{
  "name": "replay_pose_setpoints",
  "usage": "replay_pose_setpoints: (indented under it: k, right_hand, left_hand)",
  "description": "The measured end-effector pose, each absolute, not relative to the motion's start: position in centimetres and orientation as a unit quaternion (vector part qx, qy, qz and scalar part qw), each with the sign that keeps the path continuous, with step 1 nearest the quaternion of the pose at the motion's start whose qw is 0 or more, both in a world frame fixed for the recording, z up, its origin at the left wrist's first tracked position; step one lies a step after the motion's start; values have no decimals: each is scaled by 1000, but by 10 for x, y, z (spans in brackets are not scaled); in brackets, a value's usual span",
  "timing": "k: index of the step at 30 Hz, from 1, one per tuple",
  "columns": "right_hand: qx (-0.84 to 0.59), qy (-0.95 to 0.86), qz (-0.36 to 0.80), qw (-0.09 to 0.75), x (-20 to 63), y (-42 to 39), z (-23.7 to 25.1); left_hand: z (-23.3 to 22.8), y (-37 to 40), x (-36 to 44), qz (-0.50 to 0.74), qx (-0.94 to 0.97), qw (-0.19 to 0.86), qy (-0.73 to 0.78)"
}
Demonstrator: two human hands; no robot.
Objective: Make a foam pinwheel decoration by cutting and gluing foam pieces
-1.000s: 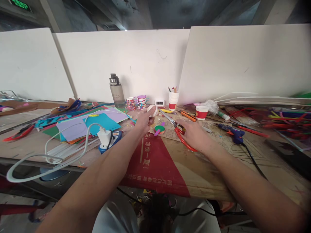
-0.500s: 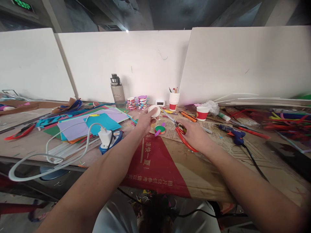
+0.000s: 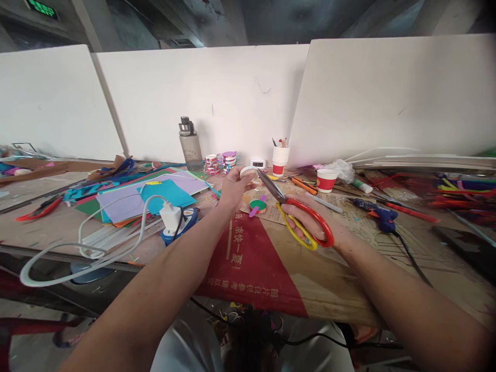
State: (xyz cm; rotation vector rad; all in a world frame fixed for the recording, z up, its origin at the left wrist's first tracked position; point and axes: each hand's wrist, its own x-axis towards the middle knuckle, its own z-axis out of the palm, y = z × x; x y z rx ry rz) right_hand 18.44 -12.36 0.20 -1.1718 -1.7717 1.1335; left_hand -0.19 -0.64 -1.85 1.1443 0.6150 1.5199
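Observation:
My left hand (image 3: 234, 187) pinches a small round white piece (image 3: 249, 170), which looks like the cut end of a paper cup. A pair of scissors (image 3: 308, 219) with one red and one yellow handle is in my right hand (image 3: 304, 214), fingers through the loops. Its blade tips point left and touch, or nearly touch, the white piece's edge; I cannot tell which. Just below them, a green disc with purple tabs (image 3: 258, 206) lies on the cardboard (image 3: 287, 268).
Coloured paper sheets (image 3: 124, 199) and a power strip (image 3: 181, 227) with a white cable lie left. Behind stand a bottle (image 3: 190, 147), stacked decorated rings (image 3: 229, 161), a clock (image 3: 258, 163) and cups (image 3: 280, 161). A paper cup (image 3: 326, 181) and glue gun (image 3: 377, 214) are on the right.
The scissors have turned so that both handles show, and the blades now sit at the white piece. My left hand has tilted the piece so its rim shows edge-on.

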Motion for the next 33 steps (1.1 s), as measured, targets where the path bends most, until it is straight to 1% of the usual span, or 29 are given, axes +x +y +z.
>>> replay_pose_setpoints:
  k: [20, 33]
  right_hand:
    - [-424, -662, 487, 380, 182, -122, -8]
    - [-445, -635, 505, 379, 180, -123, -8]
  left_hand:
    - [-23, -6, 0, 627, 533, 504, 264]
    - [-26, -1, -1, 625, 554, 487, 255]
